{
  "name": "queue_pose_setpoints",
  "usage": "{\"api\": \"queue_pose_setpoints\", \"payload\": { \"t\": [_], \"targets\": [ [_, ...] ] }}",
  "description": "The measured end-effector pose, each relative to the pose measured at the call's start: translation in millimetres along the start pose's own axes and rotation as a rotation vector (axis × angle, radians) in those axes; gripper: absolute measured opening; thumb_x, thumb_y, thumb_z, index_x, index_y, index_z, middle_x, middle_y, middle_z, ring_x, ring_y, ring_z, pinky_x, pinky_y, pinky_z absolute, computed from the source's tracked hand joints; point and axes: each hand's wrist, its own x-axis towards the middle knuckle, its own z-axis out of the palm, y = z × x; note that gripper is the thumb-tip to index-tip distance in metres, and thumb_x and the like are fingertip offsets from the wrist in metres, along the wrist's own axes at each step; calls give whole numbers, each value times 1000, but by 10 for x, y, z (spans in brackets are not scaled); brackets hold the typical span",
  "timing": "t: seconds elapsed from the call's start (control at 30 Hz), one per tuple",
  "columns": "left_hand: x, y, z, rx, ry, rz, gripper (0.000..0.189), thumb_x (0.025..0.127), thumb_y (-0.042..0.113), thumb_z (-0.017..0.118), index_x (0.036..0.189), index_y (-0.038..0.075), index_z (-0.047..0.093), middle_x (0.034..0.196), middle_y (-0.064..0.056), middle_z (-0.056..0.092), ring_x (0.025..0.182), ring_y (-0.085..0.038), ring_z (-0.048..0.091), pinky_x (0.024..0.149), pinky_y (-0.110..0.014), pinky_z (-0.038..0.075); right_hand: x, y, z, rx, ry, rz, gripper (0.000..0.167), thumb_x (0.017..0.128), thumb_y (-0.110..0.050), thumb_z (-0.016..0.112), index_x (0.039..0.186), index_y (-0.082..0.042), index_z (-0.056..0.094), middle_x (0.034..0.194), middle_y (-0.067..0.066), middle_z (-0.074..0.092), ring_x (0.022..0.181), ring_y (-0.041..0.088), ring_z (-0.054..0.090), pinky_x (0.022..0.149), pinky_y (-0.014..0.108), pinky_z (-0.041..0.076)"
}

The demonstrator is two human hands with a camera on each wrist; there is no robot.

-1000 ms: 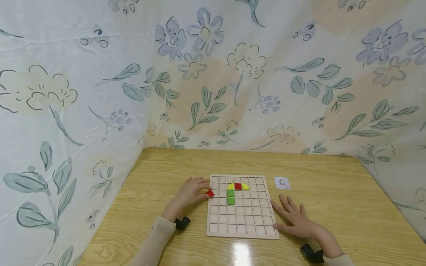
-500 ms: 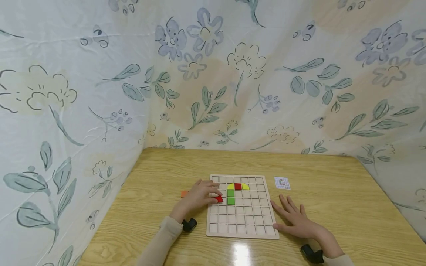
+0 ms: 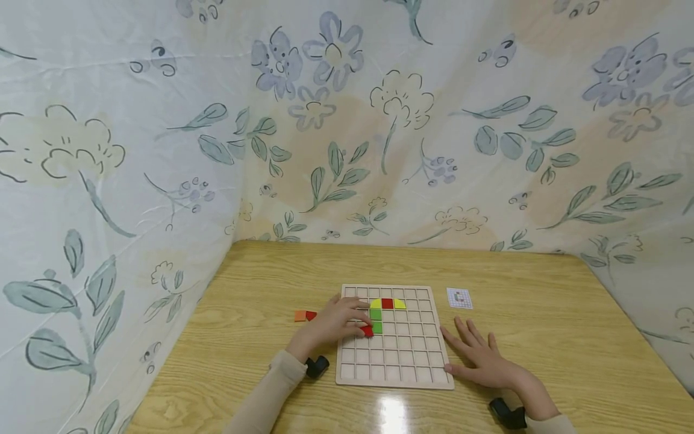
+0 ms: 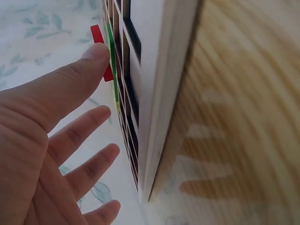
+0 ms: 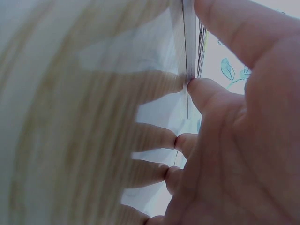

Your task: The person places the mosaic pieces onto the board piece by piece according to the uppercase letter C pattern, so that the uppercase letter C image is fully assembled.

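A light wooden grid board (image 3: 414, 364) lies on the table. My left hand (image 3: 335, 320) is over its left half, pinching a red tile (image 3: 368, 331) between thumb and finger. That tile is beside the lower of two green tiles (image 3: 376, 314). In the left wrist view the held tile (image 4: 96, 34) stands tilted close over the grid, the other fingers spread. Above the green tiles, a seated red tile (image 3: 387, 304) sits between two yellow quarter-round tiles (image 3: 400, 304). My right hand (image 3: 482, 360) rests on the table, fingers spread, fingertips at the board's right edge.
Left of the board, partly behind my left hand, lie an orange tile (image 3: 300, 316) and a red piece (image 3: 311, 315). A small card with a printed grid pattern (image 3: 459, 298) lies right of the board. Floral cloth (image 3: 336, 181) hangs behind the table (image 3: 260, 265).
My left hand has carried the red tile rightward from the board's left edge to beside the lower green tile. The orange and red pieces behind it have come into view. My right hand stays put.
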Motion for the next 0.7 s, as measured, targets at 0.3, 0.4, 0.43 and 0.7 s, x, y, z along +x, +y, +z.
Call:
{"api": "queue_pose_setpoints", "payload": {
  "t": [0.3, 0.4, 0.43, 0.7],
  "targets": [
    [71, 57, 37, -4, -34, 16, 25, 87, 34, 63, 111, 31, 66, 140, 1, 46, 136, -26, 31, 110, -58, 14, 24, 40, -31, -5, -6, -6, 71, 87, -37, 60, 146, -10, 29, 150, 31, 3, 133, 57, -6, 92, 76, -13],
    [83, 58, 59, 5, -35, 30, 24, 88, 32, 62, 112, 32, 66, 140, 2, 46, 136, -25, 31, 111, -57, 14, 28, 48, -30, -1, 2, -11, 71, 87, -37, 61, 145, -10, 29, 150, 31, 3, 132, 57, -6, 92, 76, -14],
    [86, 59, 67, 9, -36, 32, 24, 88, 32, 62, 112, 33, 66, 140, 2, 46, 136, -25, 31, 111, -57, 14, 28, 50, -29, 1, 6, -14, 71, 87, -36, 61, 145, -9, 29, 150, 31, 3, 132, 57, -6, 91, 76, -14],
    [126, 88, 87, 32, -10, 15, 27, 88, 33, 62, 115, 28, 62, 140, 3, 47, 136, -24, 32, 110, -57, 18, 31, 57, -27, 2, 6, -10, 72, 87, -37, 61, 146, -10, 29, 150, 31, 3, 132, 57, -6, 91, 76, -14]
  ]
}}
